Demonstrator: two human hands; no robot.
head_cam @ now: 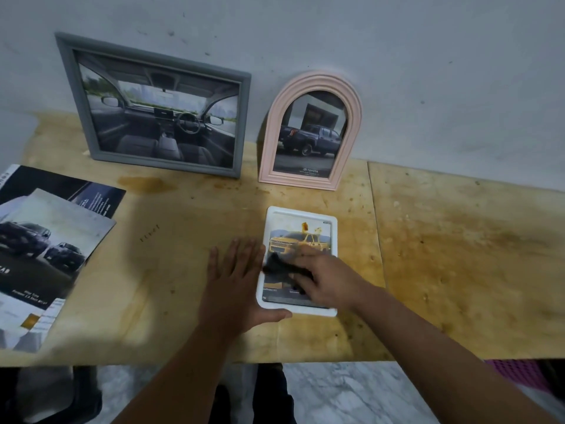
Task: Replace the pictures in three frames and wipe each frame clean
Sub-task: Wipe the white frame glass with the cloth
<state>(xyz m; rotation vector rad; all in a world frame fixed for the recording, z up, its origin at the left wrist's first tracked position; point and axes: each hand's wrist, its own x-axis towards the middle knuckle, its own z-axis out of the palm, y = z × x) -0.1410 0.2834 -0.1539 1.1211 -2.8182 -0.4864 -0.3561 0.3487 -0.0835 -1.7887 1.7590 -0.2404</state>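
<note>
1. Your small white rounded-corner picture frame (301, 213) lies flat, face up, on the stained wooden tabletop (458, 240), long axis running away from you towards the wall.
2. Your left hand (237, 289) lies flat beside the frame's left edge, fingers straight and slightly spread, thumb against its near corner.
3. Your right hand (324, 278) presses a dark cloth (281, 266) onto the glass, fingers curled over it.
4. Behind stand a grey rectangular frame (153, 105) and a pink arched frame (312, 131), leaning on the wall; car brochures (46, 249) lie far left.

Stained wooden table (458, 255), glossy white frame (334, 237)
</note>
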